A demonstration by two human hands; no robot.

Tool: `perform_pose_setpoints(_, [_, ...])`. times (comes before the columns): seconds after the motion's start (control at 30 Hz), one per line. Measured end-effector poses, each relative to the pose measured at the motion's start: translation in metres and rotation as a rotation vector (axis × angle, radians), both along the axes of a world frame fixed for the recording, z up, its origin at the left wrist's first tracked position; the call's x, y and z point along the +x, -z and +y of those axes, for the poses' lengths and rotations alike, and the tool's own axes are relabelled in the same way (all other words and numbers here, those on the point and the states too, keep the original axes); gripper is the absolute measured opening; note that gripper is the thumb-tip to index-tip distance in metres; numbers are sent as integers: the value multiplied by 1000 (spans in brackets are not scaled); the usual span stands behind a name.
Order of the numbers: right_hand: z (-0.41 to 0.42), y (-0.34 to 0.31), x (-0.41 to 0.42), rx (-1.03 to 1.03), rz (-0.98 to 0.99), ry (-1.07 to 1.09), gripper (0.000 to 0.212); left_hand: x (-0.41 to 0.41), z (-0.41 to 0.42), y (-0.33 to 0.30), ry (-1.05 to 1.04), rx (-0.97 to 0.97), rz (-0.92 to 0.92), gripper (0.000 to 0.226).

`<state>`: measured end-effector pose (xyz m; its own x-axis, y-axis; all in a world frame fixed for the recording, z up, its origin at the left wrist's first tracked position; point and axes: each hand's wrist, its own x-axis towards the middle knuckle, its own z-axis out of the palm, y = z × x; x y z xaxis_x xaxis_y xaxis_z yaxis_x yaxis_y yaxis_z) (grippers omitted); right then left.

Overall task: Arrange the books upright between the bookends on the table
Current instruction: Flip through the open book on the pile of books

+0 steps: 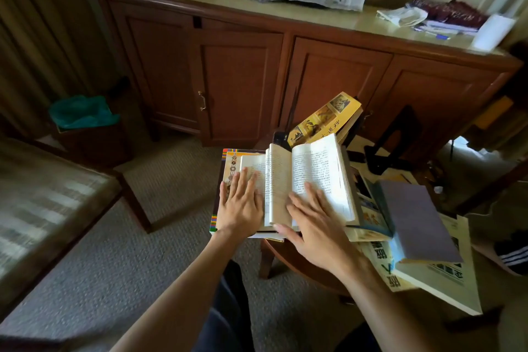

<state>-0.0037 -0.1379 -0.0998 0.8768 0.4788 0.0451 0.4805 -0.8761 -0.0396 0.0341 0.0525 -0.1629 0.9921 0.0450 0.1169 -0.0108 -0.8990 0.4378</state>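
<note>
Both hands lay flat on an open book at centre frame.

The wooden cabinet [245, 74] filled the upper frame. Right of centre, the round desk [288, 258] carried the books. An open book [314, 177] lay on a colourful-edged book [225, 163]; a yellow book [325, 118] leaned behind it, and a purple book [414, 220] lay at the right. One black bookend [391, 140] stood upright. The left hand [241, 203] and right hand [320, 226] pressed the pages, fingers straight and spread.
</note>
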Motion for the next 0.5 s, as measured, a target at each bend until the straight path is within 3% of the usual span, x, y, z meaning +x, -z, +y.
perform_pose_setpoints(0.2, [1, -10, 7, 99, -4, -49, 75, 0, 1, 0, 2, 3, -4, 73])
perform_pose_setpoints(0.4, [-6, -24, 7, 332, 278, 10, 59, 1, 3, 0, 7, 5, 10, 71])
perform_pose_setpoints(0.5, [-13, -16, 6, 452, 105, 10, 41, 0, 3, -2, 7, 5, 13, 73])
